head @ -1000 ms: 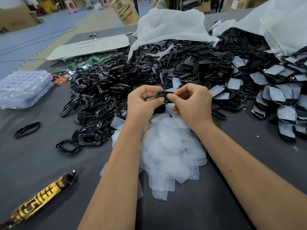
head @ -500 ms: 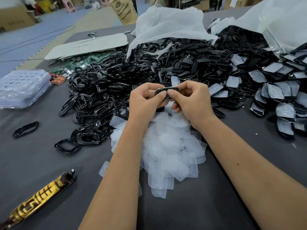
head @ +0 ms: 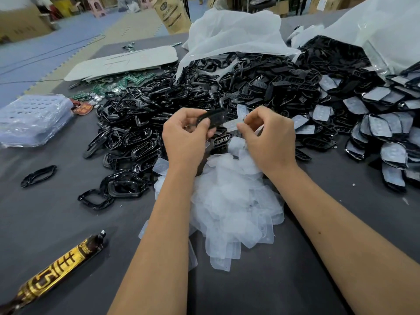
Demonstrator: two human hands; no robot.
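Black shell (head: pixel 212 117) gripped in left hand (head: pixel 184 142); right hand (head: pixel 268 142) pinches clear film (head: pixel 230 123) (just beside).

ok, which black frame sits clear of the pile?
The thin oval frame at far left, lying alone on the grey table between the clear tray stack and the gold tube. The other frames touch or overlap the heap.

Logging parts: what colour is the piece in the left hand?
Black. The piece in the left hand shows best in head view.
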